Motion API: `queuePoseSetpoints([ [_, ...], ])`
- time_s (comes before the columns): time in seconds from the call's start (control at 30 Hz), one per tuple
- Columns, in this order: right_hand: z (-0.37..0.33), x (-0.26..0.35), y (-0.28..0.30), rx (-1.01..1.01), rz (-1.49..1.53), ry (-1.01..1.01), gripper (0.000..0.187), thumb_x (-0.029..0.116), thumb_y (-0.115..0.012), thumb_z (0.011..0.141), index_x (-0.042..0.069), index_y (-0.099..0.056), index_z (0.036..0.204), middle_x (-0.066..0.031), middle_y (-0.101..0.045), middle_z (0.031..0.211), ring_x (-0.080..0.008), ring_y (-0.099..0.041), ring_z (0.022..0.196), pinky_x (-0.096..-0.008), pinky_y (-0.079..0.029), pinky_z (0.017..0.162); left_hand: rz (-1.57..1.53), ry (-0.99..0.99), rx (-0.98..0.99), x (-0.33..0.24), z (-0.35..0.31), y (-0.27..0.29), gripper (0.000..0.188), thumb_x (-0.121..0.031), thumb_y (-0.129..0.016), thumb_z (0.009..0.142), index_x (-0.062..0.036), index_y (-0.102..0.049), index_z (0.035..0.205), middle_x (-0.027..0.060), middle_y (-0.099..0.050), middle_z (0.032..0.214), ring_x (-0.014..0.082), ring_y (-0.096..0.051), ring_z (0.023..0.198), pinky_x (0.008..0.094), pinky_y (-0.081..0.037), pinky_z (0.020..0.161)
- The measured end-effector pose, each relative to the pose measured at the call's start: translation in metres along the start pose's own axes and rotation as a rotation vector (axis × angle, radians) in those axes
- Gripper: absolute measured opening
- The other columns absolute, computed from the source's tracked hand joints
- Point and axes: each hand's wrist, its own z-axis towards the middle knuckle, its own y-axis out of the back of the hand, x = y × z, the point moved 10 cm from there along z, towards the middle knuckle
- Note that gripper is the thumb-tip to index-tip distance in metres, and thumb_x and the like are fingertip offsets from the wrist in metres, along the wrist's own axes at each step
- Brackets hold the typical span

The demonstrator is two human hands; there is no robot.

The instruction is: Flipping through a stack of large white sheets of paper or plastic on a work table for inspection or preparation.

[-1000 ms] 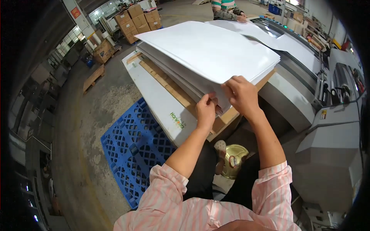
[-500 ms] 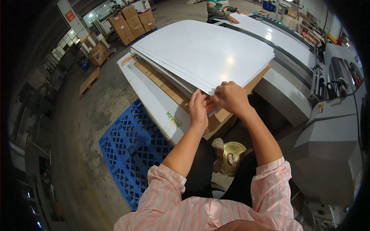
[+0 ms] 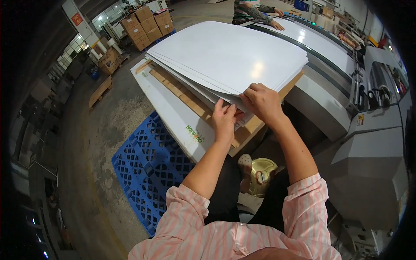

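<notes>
A stack of large glossy white sheets (image 3: pixel 216 56) lies before me on a wooden board (image 3: pixel 182 93). At its near corner, my right hand (image 3: pixel 262 103) pinches the edge of the top sheet and holds it slightly raised. Below that lifted corner, my left hand (image 3: pixel 224 121) is at the edges of the lower sheets, its fingers apart and partly curled. Its fingertips touch or nearly touch these sheets; exactly which one is hard to make out. The sheet edges fan a little along the left side.
A white panel (image 3: pixel 173 117) lies under the board, beside a blue plastic pallet (image 3: pixel 147 169). The grey machine (image 3: pixel 368 160) stands at my right. Across its bed, a person's hand (image 3: pixel 276 25) rests on another white sheet (image 3: pixel 312 39). Cardboard boxes (image 3: pixel 149 26) stand far left.
My right hand has lifted the top sheet's corner up and away from the left hand, widening the gap beneath. The left fingers have spread. The other person's hands have moved right.
</notes>
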Motion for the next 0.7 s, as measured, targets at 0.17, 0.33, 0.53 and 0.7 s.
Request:
queuePoseSetpoints([
  [0.17, -0.004, 0.01, 0.003, 0.005, 0.04, 0.164, 0.014, 0.02, -0.063, 0.074, 0.008, -0.059, 0.069, -0.004, -0.055, 0.069, -0.022, -0.057, 0.071, -0.0337, -0.047, 0.059, 0.032, 0.02, -0.114, 0.002, -0.005, 0.006, 0.057, -0.006, -0.048, 0.087, 0.0032, -0.016, 0.134, 0.013, -0.053, 0.096, 0.0175, -0.058, 0.079, 0.0293, -0.052, 0.065],
  [0.33, -0.005, 0.0, -0.012, 0.147, 0.062, 0.051, 0.009, 0.017, -0.063, 0.075, 0.008, -0.063, 0.077, -0.0057, -0.057, 0.073, -0.0238, -0.056, 0.071, -0.0357, -0.046, 0.06, 0.1, 0.016, -0.102, 0.014, -0.002, 0.01, 0.061, -0.002, -0.046, 0.082, 0.0037, -0.015, 0.135, 0.0119, -0.056, 0.088, 0.016, -0.057, 0.071, 0.0259, -0.05, 0.058],
  [0.53, 0.005, -0.035, 0.022, -0.176, 0.332, -0.289, 0.016, 0.017, -0.06, 0.082, 0.002, -0.061, 0.076, -0.0087, -0.05, 0.062, -0.0238, -0.049, 0.058, -0.0328, -0.038, 0.052, 0.147, 0.003, -0.142, 0.013, -0.003, 0.013, 0.061, 0.0, -0.044, 0.08, 0.0038, -0.018, 0.135, 0.0148, -0.057, 0.09, 0.0166, -0.058, 0.068, 0.0266, -0.049, 0.053],
  [0.7, 0.004, 0.003, 0.035, -0.196, 0.168, -0.021, 0.01, 0.015, -0.062, 0.078, 0.006, -0.062, 0.074, -0.0054, -0.052, 0.063, -0.0219, -0.052, 0.062, -0.0328, -0.042, 0.053, 0.118, 0.026, -0.104, 0.017, 0.0, 0.016, 0.062, 0.0, -0.043, 0.083, 0.0027, -0.012, 0.136, 0.011, -0.051, 0.09, 0.0181, -0.057, 0.075, 0.0316, -0.051, 0.062],
])
